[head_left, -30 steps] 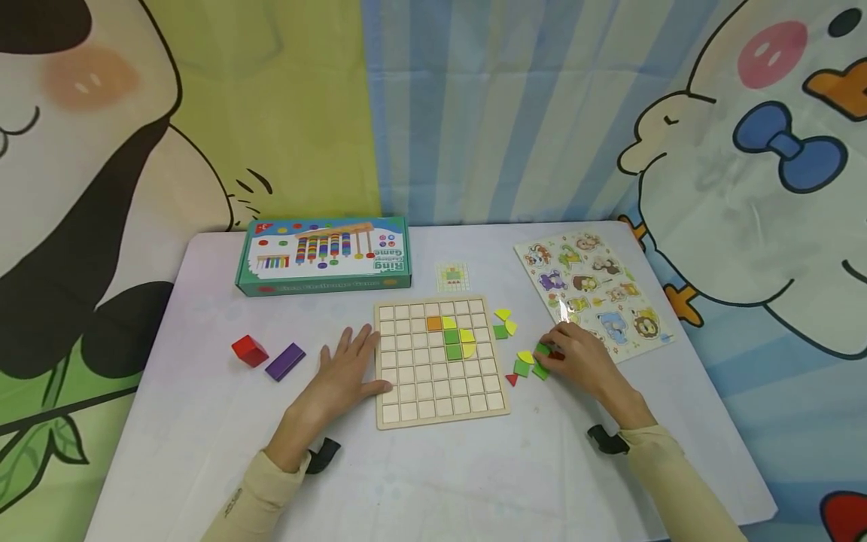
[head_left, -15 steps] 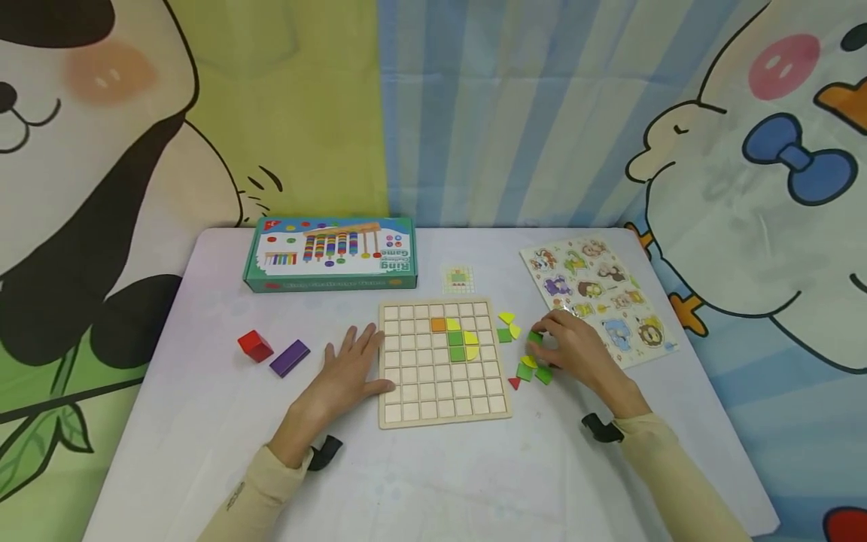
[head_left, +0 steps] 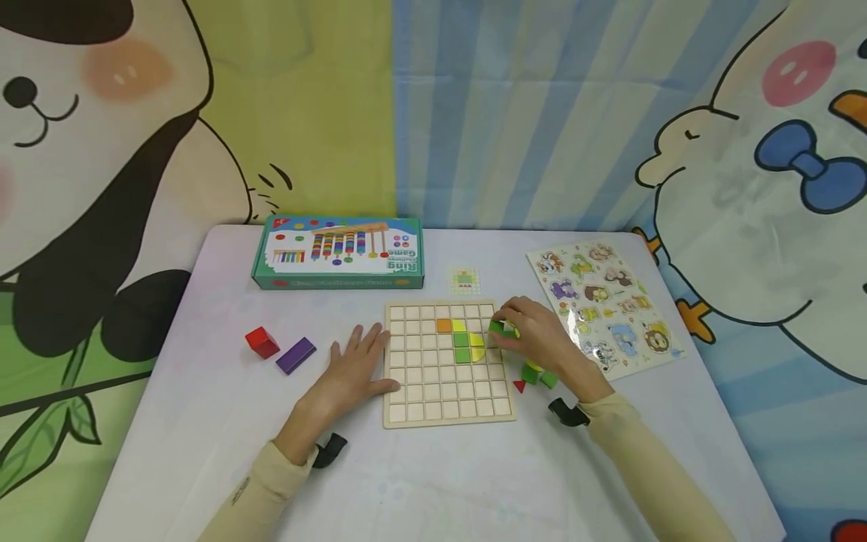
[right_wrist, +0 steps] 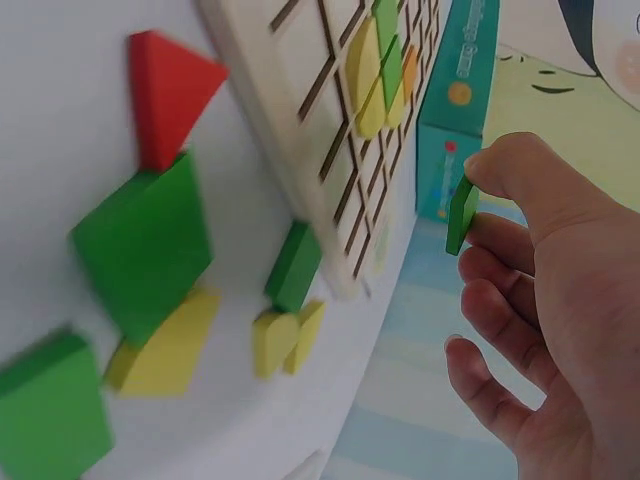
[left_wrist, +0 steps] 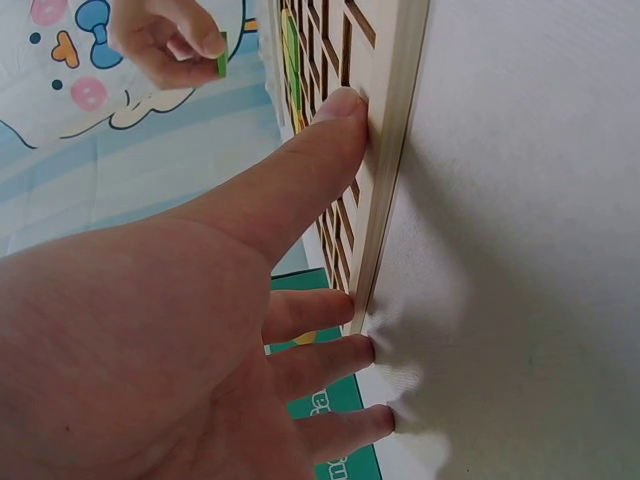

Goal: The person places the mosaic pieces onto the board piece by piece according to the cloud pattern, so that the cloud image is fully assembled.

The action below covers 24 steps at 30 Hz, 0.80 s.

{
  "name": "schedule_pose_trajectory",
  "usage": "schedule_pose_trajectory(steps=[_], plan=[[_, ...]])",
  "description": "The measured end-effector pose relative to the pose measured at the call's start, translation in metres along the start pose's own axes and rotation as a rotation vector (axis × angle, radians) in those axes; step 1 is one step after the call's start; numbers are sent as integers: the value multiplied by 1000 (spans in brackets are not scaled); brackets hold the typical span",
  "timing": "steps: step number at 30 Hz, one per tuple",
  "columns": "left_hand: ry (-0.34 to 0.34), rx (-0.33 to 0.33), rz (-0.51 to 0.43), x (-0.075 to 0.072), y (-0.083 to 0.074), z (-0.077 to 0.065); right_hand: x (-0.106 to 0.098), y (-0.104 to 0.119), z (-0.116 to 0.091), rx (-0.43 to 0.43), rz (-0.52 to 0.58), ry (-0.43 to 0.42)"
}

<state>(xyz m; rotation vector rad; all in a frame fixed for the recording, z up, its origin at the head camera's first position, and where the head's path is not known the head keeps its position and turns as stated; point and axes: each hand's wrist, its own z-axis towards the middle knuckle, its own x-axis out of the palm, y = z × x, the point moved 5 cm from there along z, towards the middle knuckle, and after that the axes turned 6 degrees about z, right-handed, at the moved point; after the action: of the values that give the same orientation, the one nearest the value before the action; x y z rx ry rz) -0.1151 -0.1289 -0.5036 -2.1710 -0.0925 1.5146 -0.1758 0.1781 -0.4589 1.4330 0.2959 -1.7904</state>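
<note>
My right hand pinches a green square tile between thumb and forefinger, held above the right side of the wooden grid board. Spread out at the board's left edge is my left hand; its thumb lies on the frame while the other fingers reach down beside it. Set in the grid are an orange tile, green squares and yellow pieces with rounded edges. Loose green tiles, yellow pieces and a red triangle lie right of the board.
A small pattern card lies behind the board. At the back left stands a green game box. A red block and a purple block sit on the left. An animal sticker sheet lies at the back right.
My right hand has picked the green tile from the loose pieces and carried it left to the board's right edge. The left hand stays in place; the head view has shifted slightly.
</note>
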Motion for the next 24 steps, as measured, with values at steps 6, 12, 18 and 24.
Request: schedule_pose_trajectory(steps=[6, 12, 18, 24], plan=[[-3, -4, -4, 0, 0, 0, 10, 16, 18, -69, 32, -3], [-14, 2, 1, 1, -1, 0, 26, 31, 32, -104, 46, 26], [-2, -8, -2, 2, -2, 0, 39, 42, 38, -132, 67, 50], [-14, -6, 11, 1, -1, 1, 49, 45, 43, -152, 61, 62]])
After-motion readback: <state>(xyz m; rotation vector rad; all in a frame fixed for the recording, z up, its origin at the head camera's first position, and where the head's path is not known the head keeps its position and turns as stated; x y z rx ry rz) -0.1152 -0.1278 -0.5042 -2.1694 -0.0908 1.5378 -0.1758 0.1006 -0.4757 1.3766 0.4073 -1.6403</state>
